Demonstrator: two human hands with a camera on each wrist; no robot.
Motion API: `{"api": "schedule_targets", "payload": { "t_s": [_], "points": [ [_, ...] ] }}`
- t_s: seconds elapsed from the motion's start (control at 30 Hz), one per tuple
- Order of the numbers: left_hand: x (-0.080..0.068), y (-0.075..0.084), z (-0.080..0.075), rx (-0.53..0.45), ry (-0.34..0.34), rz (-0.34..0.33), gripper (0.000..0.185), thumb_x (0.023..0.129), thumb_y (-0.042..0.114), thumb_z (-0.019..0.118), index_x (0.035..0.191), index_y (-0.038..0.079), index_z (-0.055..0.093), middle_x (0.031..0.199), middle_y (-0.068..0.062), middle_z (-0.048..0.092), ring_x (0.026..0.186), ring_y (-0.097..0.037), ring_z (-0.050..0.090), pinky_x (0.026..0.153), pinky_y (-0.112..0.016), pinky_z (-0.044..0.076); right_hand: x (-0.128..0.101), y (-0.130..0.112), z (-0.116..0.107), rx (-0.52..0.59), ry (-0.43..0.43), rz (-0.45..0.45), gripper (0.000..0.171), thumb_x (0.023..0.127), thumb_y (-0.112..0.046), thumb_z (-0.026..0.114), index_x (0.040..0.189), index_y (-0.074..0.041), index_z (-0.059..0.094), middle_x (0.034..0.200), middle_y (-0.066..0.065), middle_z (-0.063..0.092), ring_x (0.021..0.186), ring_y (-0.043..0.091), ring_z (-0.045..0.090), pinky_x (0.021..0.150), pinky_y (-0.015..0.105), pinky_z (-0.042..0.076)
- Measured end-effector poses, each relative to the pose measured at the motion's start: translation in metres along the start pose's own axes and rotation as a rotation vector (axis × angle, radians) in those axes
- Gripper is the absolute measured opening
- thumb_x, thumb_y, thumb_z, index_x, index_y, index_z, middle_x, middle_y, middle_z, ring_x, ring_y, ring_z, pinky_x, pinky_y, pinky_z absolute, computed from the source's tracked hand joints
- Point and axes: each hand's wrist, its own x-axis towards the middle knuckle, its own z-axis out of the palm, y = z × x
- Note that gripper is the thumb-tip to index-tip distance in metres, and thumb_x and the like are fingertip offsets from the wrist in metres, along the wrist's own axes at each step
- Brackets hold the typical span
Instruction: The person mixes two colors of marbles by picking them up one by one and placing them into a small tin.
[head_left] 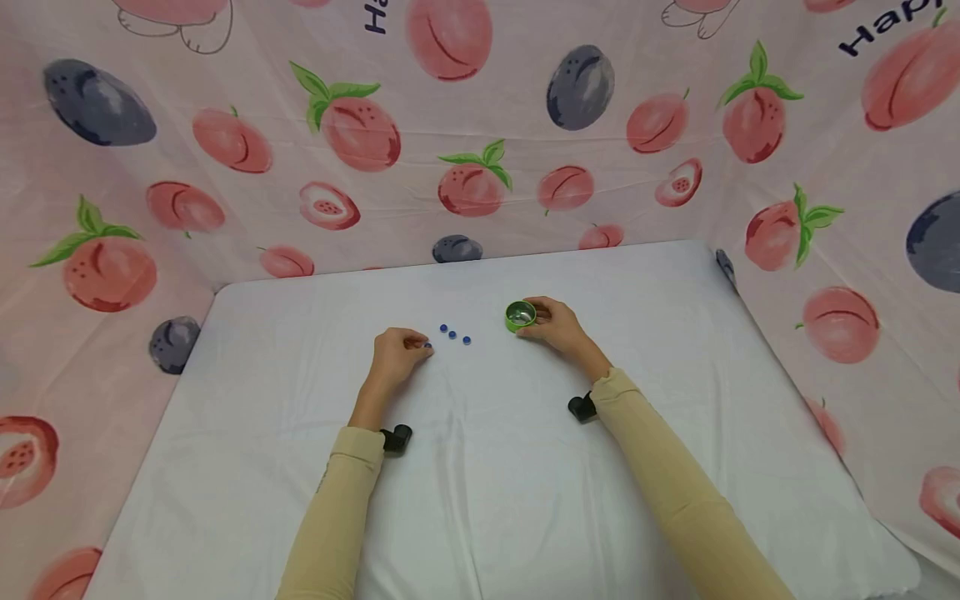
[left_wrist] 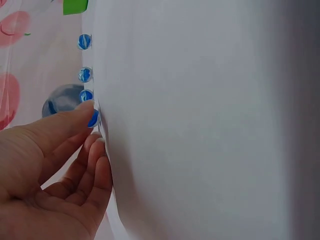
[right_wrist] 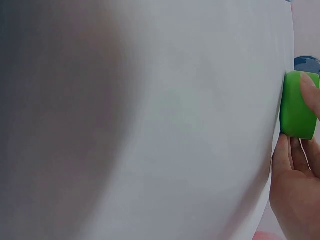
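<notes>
My left hand (head_left: 393, 357) pinches a blue glass marble (left_wrist: 93, 119) between thumb and forefinger, close over the white table. The other fingers of that hand curl loosely below it in the left wrist view. Three more blue marbles (head_left: 452, 334) lie in a loose row just right of my left fingertips. Farther right, my right hand (head_left: 561, 328) grips a small green cup (right_wrist: 295, 107) from its right side, thumb at the near side and fingers around the far side. The cup stands upright, its opening facing up and its inside shiny silver (head_left: 521, 314).
A white cloth with soft creases covers the table (head_left: 480, 483). Behind it and along both sides hangs a pink curtain (head_left: 510, 108) printed with fruit. Each wrist wears a small black camera (head_left: 397, 439), just past the beige sleeves.
</notes>
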Motion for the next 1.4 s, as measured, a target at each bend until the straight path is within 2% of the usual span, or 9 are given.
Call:
{"api": "schedule_targets", "payload": {
  "t_s": [0.33,0.57,0.77,0.97,1.13,1.4],
  "points": [
    [0.003,0.000,-0.002,-0.014,0.007,0.028,0.019,0.095,0.005,0.076,0.109,-0.008,0.078,0.098,-0.021,0.074,0.085,-0.028,0.064,0.071,-0.030,0.048,-0.002,-0.001,0.000,0.022,-0.001,0.005,0.069,0.092,-0.002,0.081,0.152,0.004,0.049,0.150,0.025,0.056,0.141,0.038,0.055,0.117,0.046,0.044],
    [0.009,0.013,-0.006,-0.033,-0.002,0.047,0.020,0.099,0.007,0.073,0.112,-0.006,0.078,0.103,-0.021,0.073,0.089,-0.029,0.064,0.074,-0.030,0.048,-0.002,-0.001,0.000,0.019,-0.001,0.005,0.067,0.092,-0.001,0.080,0.152,0.005,0.049,0.150,0.025,0.056,0.141,0.038,0.054,0.118,0.046,0.044],
    [0.018,0.030,-0.006,-0.055,-0.008,0.073,0.020,0.098,0.007,0.074,0.112,-0.007,0.078,0.103,-0.020,0.075,0.091,-0.030,0.066,0.072,-0.027,0.048,-0.002,-0.002,0.000,0.021,-0.002,0.003,0.068,0.092,0.000,0.080,0.152,0.005,0.048,0.150,0.026,0.055,0.141,0.038,0.055,0.117,0.046,0.045],
    [0.028,0.050,0.003,-0.070,-0.026,0.066,0.021,0.099,0.010,0.075,0.114,-0.004,0.078,0.107,-0.020,0.074,0.094,-0.030,0.067,0.073,-0.028,0.049,0.000,0.000,-0.001,0.019,0.000,-0.002,0.067,0.092,-0.001,0.080,0.152,0.005,0.049,0.150,0.025,0.056,0.140,0.038,0.055,0.117,0.046,0.045],
    [0.038,0.066,0.013,-0.061,-0.033,0.096,0.023,0.098,0.011,0.076,0.115,-0.004,0.078,0.110,-0.021,0.074,0.098,-0.032,0.068,0.077,-0.031,0.052,0.000,0.001,-0.001,0.019,0.001,0.002,0.067,0.093,-0.001,0.080,0.152,0.004,0.049,0.151,0.025,0.055,0.141,0.038,0.055,0.117,0.046,0.045],
    [0.048,0.081,0.031,-0.092,-0.037,0.124,0.022,0.097,0.011,0.078,0.113,-0.003,0.079,0.107,-0.020,0.076,0.099,-0.033,0.069,0.078,-0.033,0.053,0.000,0.001,0.001,0.013,0.002,-0.001,0.066,0.093,-0.001,0.080,0.152,0.003,0.050,0.151,0.024,0.056,0.140,0.036,0.056,0.116,0.045,0.046]
  ]
}}
